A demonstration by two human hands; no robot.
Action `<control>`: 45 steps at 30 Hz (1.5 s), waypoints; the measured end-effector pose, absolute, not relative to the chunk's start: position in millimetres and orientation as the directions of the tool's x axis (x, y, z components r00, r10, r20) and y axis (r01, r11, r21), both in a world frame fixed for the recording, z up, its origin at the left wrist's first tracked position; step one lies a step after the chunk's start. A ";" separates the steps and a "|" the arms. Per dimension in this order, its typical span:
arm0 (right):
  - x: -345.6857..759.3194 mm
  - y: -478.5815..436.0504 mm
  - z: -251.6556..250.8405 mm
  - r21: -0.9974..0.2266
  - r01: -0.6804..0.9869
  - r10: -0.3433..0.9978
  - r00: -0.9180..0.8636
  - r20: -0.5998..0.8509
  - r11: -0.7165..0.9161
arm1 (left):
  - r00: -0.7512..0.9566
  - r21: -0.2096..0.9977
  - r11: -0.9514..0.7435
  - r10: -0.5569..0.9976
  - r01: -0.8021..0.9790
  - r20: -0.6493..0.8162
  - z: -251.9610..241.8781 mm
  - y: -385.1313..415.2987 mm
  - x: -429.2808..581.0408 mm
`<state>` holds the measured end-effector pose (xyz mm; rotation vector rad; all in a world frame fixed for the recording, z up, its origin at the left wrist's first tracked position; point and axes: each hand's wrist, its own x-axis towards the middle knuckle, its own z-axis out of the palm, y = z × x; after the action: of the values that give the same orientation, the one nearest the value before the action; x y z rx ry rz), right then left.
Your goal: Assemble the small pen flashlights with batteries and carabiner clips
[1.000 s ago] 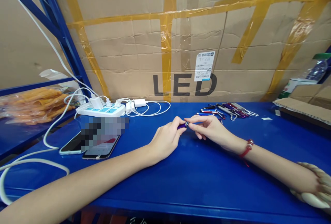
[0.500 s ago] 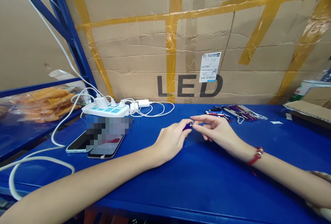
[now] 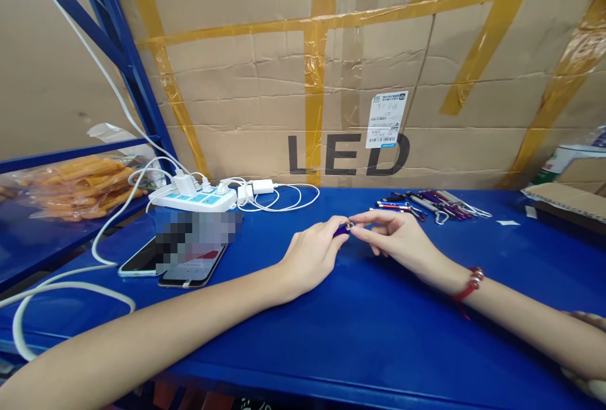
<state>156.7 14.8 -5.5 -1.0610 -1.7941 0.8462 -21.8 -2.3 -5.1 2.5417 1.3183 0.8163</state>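
Note:
My left hand [image 3: 310, 257] is closed round a slim, shiny purple metal tube [image 3: 340, 230] with a silver end, and most of the tube is hidden in the fingers. At that silver end, the thumb and forefinger of my right hand [image 3: 392, 232] pinch a tiny part, too small to make out. Both hands are just above the blue tabletop [image 3: 303, 340], their fingertips almost meeting. Behind my right hand lies a pile of slim metal tubes [image 3: 438, 205] in red, blue, silver and black, some with carabiner clips.
Two phones [image 3: 201, 271] lie at the left before a white power strip [image 3: 194, 200] with plugs and looped white cables [image 3: 296, 187]. A large cardboard box [image 3: 265, 94] stands behind. To the right are a paper scrap [image 3: 508, 223] and a cardboard tray [image 3: 563, 201].
The silver end of the purple tube shows a little more between my fingertips. The view has shifted very slightly; both hands stay nearly in place.

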 end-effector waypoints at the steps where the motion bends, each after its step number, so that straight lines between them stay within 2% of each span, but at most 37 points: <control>1: 156.9 15.1 -5.9 -0.854 0.321 0.904 -0.269 0.333 0.410 | 0.459 0.379 -0.594 0.798 0.710 0.390 -5.0 -2.4 -21.7; 16: 156.5 17.3 -5.0 -0.908 0.188 0.903 -0.295 0.311 0.374 | 0.472 0.395 -0.600 0.797 0.696 0.378 -2.9 -3.5 -22.1; 22: 156.0 16.8 -4.3 -0.917 0.184 0.909 -0.298 0.292 0.355 | 0.469 0.393 -0.593 0.802 0.703 0.371 -2.9 -3.6 -21.9; 32: 159.1 18.9 -6.9 -0.873 0.180 0.858 -0.352 0.374 0.454 | 0.475 0.375 -0.601 0.795 0.706 0.378 -1.9 -4.0 -21.6; 40: 161.3 17.7 -4.9 -0.800 0.308 0.850 -0.300 0.432 0.515 | 0.469 0.387 -0.611 0.786 0.691 0.402 -3.4 -2.3 -21.4; 45: 158.7 15.0 -0.1 -0.822 0.263 0.850 -0.313 0.423 0.505 | 0.513 0.399 -0.632 0.774 0.665 0.370 -0.9 -2.8 -22.5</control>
<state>158.7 15.0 -0.1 -0.9280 -1.8336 0.8067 -22.5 -2.8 -0.9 2.5476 1.2284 0.7793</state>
